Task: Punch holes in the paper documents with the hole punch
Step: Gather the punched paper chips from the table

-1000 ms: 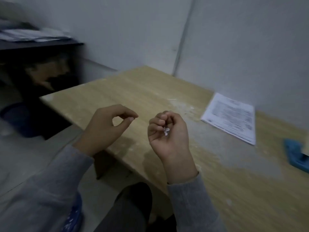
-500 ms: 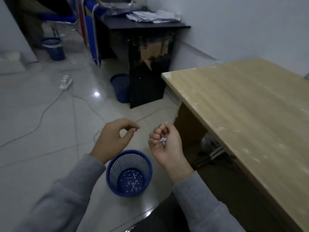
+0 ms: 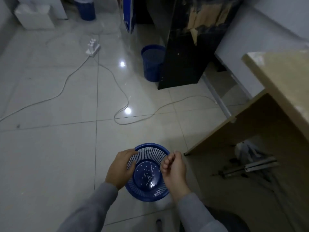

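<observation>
Head view looks straight down at the floor, not the work area. Both my hands sit over a blue mesh basket (image 3: pixel 148 172) on the tiles, directly below me, w/ small white paper dots (image 3: pixel 148 175) scattered on its bottom. Left hand (image 3: pixel 120 168) is at the basket's left rim, fingers loosely curled, thumb tip on or just above the rim; can't tell if it actually grips it, looks more like hovering. Right hand (image 3: pixel 174 171) is over the right rim, fingers curled in toward the palm as if cupping sthg; what's inside isn't visible from here, so I can't say if it holds any dots. The relation that counts for the next move: task's stuff is not down here. Only a corner of the tabletop (image 3: pixel 282 77) shows, up and to the right, well apart from both hands and much higher than the basket. No paper or punch in shot, so presumably further right along it, out of frame. Right hand is the nearer one to that edge, left has the basket between it and the tabletop. My read: this is waste-dumping between punches, so next I'd need to swing up-right and reach w/ the right first. Cable (image 3: pixel 123 96) snakes across the tiles beyond the basket, not in the way.
</observation>
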